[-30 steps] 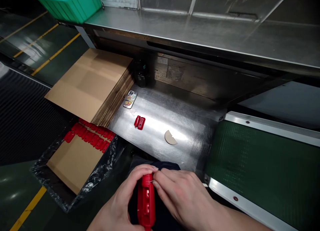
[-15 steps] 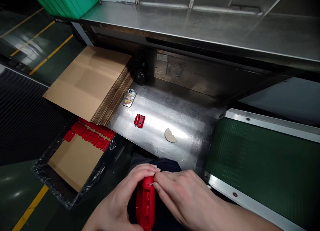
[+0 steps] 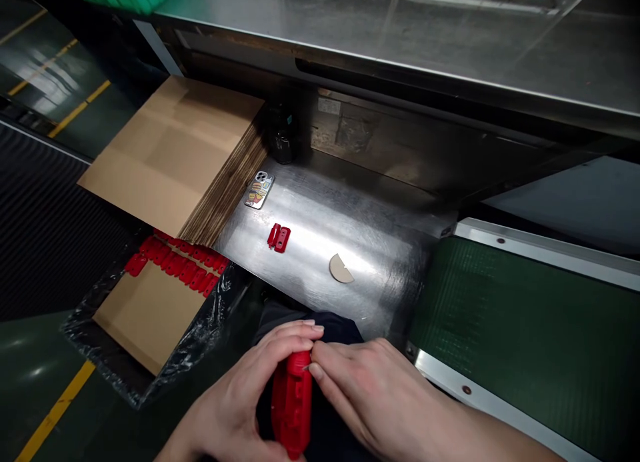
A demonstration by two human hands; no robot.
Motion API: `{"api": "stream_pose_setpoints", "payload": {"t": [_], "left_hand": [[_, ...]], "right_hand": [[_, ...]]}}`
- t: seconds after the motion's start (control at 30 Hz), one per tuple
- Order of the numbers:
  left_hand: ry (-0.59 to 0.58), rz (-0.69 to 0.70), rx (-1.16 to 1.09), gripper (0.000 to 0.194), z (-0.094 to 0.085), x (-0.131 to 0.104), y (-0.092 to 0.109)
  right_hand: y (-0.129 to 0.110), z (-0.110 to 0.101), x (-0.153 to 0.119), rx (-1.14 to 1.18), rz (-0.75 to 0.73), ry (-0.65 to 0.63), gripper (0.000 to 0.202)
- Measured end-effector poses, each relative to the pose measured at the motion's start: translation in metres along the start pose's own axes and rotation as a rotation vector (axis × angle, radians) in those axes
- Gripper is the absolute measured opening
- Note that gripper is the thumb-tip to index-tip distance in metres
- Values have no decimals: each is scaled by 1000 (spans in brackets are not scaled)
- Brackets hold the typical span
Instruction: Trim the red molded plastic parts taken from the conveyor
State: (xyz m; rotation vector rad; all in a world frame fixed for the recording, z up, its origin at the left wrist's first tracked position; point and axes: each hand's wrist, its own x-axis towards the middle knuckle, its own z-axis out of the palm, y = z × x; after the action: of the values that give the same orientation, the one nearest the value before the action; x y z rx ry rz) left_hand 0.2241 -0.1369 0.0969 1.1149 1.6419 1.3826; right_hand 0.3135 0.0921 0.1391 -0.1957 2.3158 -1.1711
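Close to my lap I hold a red plastic part [image 3: 295, 409], upright, with notches along its side. My left hand [image 3: 245, 389] is wrapped round it, fingers over the top end and thumb near the bottom. At the part's upper right edge my right hand [image 3: 365, 389] pinches something thin, of which only a small tip shows; its kind is hidden by the fingers. Beyond my hands, a pair of small red parts [image 3: 279, 238] lies on the metal table [image 3: 310, 275]. A half-round beige piece [image 3: 341, 269] lies to the right of them.
A stack of cardboard sheets [image 3: 175, 149] stands at left, above a black-lined box [image 3: 135, 395] holding cardboard and rows of red parts [image 3: 185, 269]. A phone [image 3: 259, 189] and a dark bottle [image 3: 283, 139] are beside the stack. A green conveyor belt [image 3: 525, 322] runs at right; a metal shelf [image 3: 400, 49] crosses behind.
The camera view has shifted slightly, so the shelf and green crate sit higher. A dark shape has come in at the upper left. Both hands keep nearly the same hold on the red part.
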Motion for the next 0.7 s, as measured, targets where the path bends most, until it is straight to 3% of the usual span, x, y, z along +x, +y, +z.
{"api": "stream_pose_setpoints", "payload": {"t": [0.3,0.37,0.53,0.6,0.7], "left_hand": [[6,-3,12,102,-2,6,0],[9,-18,15,104,-1,5,0],[-3,-23,66,114,-2,5,1],[-12,-29,90,113,-3,7,3],[-20,-36,122,110,-4,9,6]], "right_hand": [[8,-15,-2,99,-60,18,27],[14,-17,-4,250,-82,73,33],[36,-8,0,935,37,253,45],[44,-2,1,1008,75,301,46],[51,6,0,893,125,336,46]]}}
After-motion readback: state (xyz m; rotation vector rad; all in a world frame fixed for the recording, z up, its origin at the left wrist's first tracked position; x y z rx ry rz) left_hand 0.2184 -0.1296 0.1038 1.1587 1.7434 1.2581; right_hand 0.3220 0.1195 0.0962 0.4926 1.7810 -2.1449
